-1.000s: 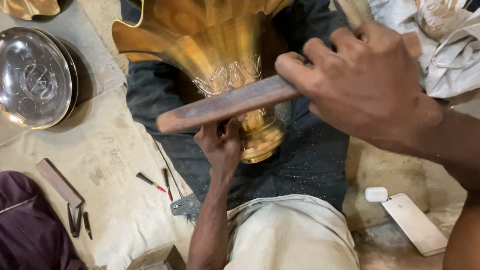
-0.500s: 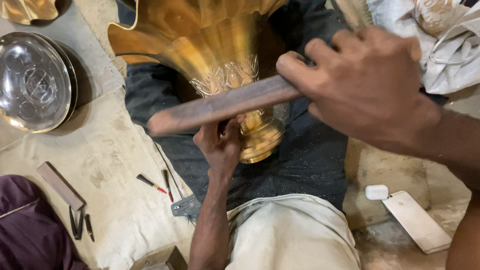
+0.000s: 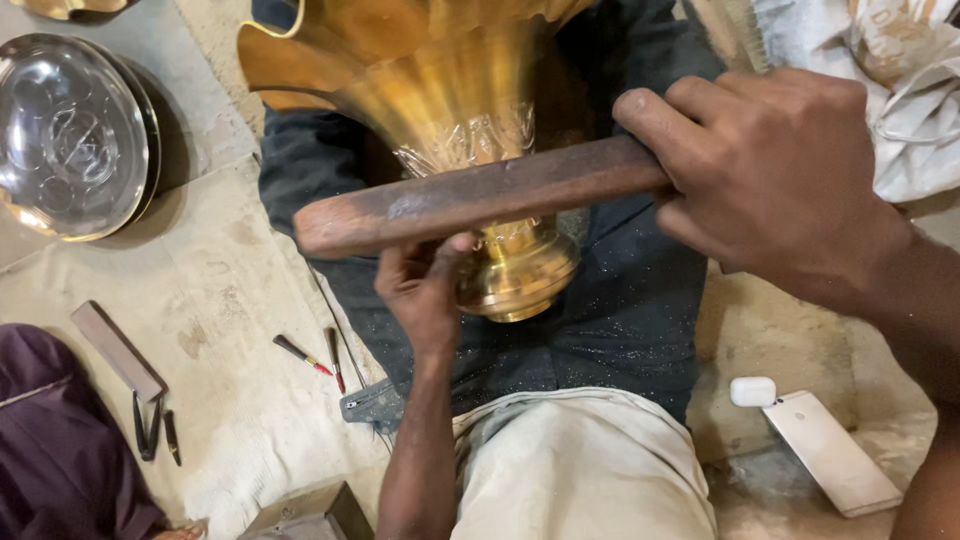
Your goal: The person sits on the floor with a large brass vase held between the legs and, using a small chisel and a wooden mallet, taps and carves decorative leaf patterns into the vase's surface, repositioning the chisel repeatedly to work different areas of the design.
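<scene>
Vase [image 3: 470, 130] lies across my lap, left hand [image 3: 425, 290] pinching its neck steady while right hand [image 3: 770, 180] grips a bar [image 3: 480, 195] clamped above for striking.

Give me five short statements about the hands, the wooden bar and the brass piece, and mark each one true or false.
1. The right hand grips the wooden bar. True.
2. The left hand lies flat on the floor. False: it is raised at the narrow foot of the brass vase, just under the bar.
3. The vase rests over the person's lap, on dark cloth. True.
4. The silver dish sits right of the vase. False: it lies to the left.
5. A white phone lies on the floor at lower right. True.
</scene>
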